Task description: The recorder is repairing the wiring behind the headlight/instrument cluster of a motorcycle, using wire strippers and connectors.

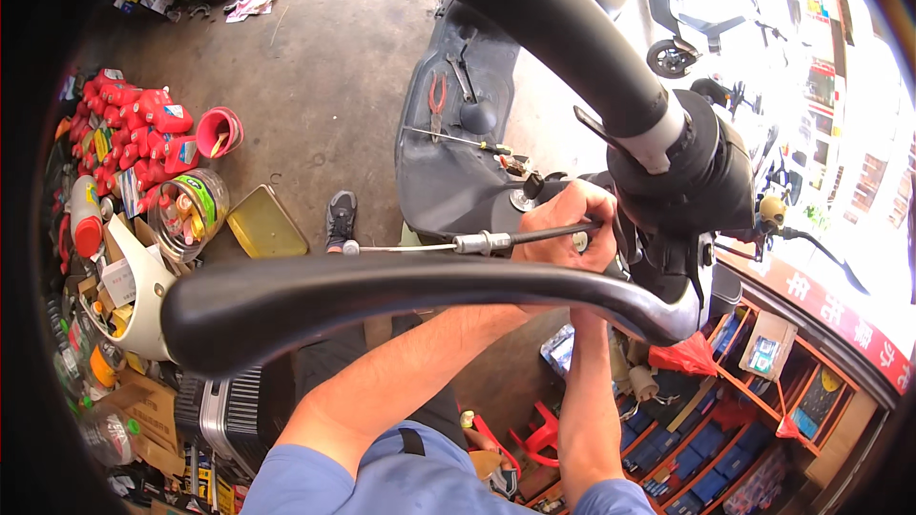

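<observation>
A brake cable [483, 243] runs sideways behind the large black brake lever [420, 288]. Its bare inner wire with a small metal end points left, and a silver adjuster joins the wire to the black casing. My left hand [536, 246] is closed round the casing just right of the adjuster. Close against it, my right hand [599, 246] pinches at the casing too; the lever and the other hand hide part of its fingers. Both hands are below the black handlebar [534, 10] and its clamp, beside the scooter's front.
On the scooter's dark footboard [429, 186] lie red-handled pliers [437, 100] and a screwdriver [468, 141]. Red bottles [143, 124], a pink bucket [219, 132] and a shallow tray [267, 222] stand at left. Parts shelves [706, 458] fill the lower right.
</observation>
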A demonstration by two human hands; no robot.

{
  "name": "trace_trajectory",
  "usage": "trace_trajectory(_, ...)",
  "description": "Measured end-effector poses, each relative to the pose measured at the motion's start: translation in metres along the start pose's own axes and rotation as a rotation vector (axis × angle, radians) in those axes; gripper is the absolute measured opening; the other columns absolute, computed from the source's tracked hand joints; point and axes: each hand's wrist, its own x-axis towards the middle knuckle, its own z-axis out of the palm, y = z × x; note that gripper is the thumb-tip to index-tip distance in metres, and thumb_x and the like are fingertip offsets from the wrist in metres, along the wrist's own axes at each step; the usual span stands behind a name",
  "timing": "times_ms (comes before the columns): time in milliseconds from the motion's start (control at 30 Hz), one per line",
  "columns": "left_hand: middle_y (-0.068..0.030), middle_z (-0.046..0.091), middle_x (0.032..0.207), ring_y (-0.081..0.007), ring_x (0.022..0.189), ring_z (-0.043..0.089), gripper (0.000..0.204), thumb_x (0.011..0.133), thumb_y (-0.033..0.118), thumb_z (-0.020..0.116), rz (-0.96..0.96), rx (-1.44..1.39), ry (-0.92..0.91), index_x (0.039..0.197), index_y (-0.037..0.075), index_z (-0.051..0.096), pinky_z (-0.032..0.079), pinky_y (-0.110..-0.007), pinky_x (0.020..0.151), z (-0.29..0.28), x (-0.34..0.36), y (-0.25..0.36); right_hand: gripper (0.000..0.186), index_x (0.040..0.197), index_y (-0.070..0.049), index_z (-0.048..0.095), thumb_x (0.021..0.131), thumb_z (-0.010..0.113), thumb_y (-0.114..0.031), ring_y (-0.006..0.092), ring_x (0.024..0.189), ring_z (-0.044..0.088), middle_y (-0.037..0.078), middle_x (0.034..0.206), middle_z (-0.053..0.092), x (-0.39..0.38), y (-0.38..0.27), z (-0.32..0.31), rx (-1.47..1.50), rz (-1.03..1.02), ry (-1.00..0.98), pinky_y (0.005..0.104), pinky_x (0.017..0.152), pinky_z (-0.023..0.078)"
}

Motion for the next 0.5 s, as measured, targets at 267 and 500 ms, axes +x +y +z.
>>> trace_trajectory(267, -0.0101, 0.059, 0.075, -0.0206, 0.063, 0.061, 0.021, 0.074, -0.006, 0.062, 0.09, 0.05, -0.012, 0.089, 0.003, 0.05, 0.049, -0.03, 0.058, -0.004, 0.004, 0.002, 0.025, 0.113, -0.005, 0.056, 0.089, 0.059, -0.011, 0.0182, 0.091, 0.06, 0.005, 0.104, 0.062, 0.005, 0.0, -0.003, -0.019, 0.002, 0.001, 0.0335, 0.075, 0.049)
trace_trajectory(500, -0.0097, 0.06, 0.076, -0.0242, 0.063, 0.062, 0.021, 0.074, -0.006, 0.061, 0.172, 0.177, -0.007, 0.089, 0.004, 0.051, 0.05, -0.031, 0.056, -0.011, 0.007, 0.009, 0.025, 0.113, -0.005, 0.056, 0.089, 0.059, -0.012, 0.0182, 0.092, 0.06, 0.005, 0.104, 0.062, -0.009, 0.006, -0.003, -0.019, 0.029, 0.021, 0.0334, 0.076, 0.049)
